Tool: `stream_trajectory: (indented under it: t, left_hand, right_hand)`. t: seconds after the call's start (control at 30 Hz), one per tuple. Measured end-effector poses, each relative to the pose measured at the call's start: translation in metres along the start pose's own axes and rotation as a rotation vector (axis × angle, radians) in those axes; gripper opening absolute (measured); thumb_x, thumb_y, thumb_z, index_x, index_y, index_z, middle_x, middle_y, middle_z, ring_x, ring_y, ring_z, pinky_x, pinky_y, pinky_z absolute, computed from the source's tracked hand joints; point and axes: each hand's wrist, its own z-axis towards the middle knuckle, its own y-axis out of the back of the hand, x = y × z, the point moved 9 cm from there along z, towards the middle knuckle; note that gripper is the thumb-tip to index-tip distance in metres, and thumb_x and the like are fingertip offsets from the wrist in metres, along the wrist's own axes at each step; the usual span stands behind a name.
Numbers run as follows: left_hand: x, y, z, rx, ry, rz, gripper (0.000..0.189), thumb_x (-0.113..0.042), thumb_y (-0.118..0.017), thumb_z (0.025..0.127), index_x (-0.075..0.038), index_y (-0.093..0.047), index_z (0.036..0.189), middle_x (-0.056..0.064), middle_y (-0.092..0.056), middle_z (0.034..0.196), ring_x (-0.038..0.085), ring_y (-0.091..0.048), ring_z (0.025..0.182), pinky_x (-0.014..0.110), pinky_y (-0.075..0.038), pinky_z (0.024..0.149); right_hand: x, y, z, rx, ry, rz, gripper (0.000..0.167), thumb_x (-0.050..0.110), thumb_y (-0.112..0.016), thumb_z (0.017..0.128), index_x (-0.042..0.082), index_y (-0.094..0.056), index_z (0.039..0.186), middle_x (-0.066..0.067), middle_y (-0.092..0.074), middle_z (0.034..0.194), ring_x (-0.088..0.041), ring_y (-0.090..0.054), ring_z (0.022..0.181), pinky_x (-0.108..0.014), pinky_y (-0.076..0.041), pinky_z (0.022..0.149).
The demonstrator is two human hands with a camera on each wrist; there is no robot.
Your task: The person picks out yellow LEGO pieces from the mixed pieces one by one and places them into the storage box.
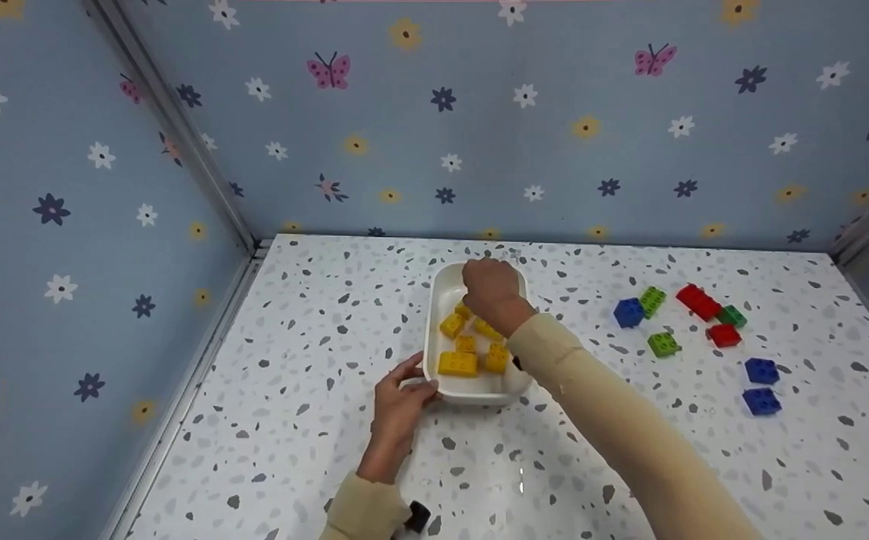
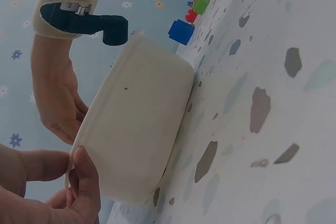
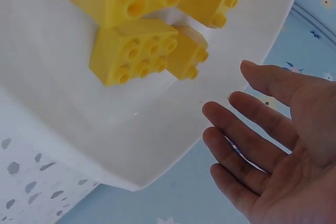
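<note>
A white plastic tub (image 1: 447, 282) stands on the speckled table with several yellow toy bricks (image 1: 458, 364) lying loose inside it. At the tub's near left corner, my left hand (image 1: 397, 405) pinches the rim between thumb and fingers, seen closely in the left wrist view. Over the tub's far end is my right hand (image 1: 492, 294). In the right wrist view its fingers (image 3: 247, 169) are spread and loosely bent, holding nothing, beside the tub wall and apart from the yellow bricks (image 3: 134, 51).
To the right on the table (image 1: 314, 300) lie several loose bricks: blue (image 1: 629, 313), light green (image 1: 663, 344), red (image 1: 699, 301) and dark green (image 1: 732, 316). Flower-patterned walls (image 1: 441, 142) rise behind and at the left.
</note>
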Motion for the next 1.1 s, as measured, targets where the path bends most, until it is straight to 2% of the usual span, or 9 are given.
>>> stream_trajectory:
  t: [0.3,0.6,1.1]
  left_hand:
    - [0.001,0.001,0.0,0.007,-0.009,-0.017,0.056,0.01,-0.068,0.092,0.003,-0.059,0.147,0.02,-0.056,0.123,0.018,-0.066,0.087,0.027,-0.064,0.079]
    - [0.0,0.002,-0.001,-0.002,0.01,0.001,0.056,0.009,-0.068,0.094,0.001,-0.058,0.148,0.018,-0.056,0.126,0.019,-0.066,0.091,0.028,-0.064,0.081]
    - [0.0,0.0,0.0,0.0,0.011,0.007,0.057,0.009,-0.069,0.093,0.0,-0.058,0.148,0.019,-0.058,0.125,0.018,-0.066,0.087,0.029,-0.064,0.082]
  right_hand:
    - [0.0,0.006,-0.015,-0.038,0.036,0.076,0.03,0.017,-0.079,0.096,0.003,-0.078,0.122,-0.013,-0.078,0.116,-0.031,-0.074,0.102,-0.045,-0.063,0.093]
    - [-0.016,0.011,-0.025,-0.083,0.019,0.174,0.033,0.017,-0.079,0.096,0.001,-0.077,0.124,-0.015,-0.077,0.119,-0.033,-0.072,0.107,-0.047,-0.061,0.097]
    - [-0.031,0.018,-0.038,-0.151,0.036,0.214,0.029,0.015,-0.08,0.095,0.001,-0.079,0.121,-0.015,-0.078,0.117,-0.035,-0.073,0.104,-0.048,-0.062,0.093]
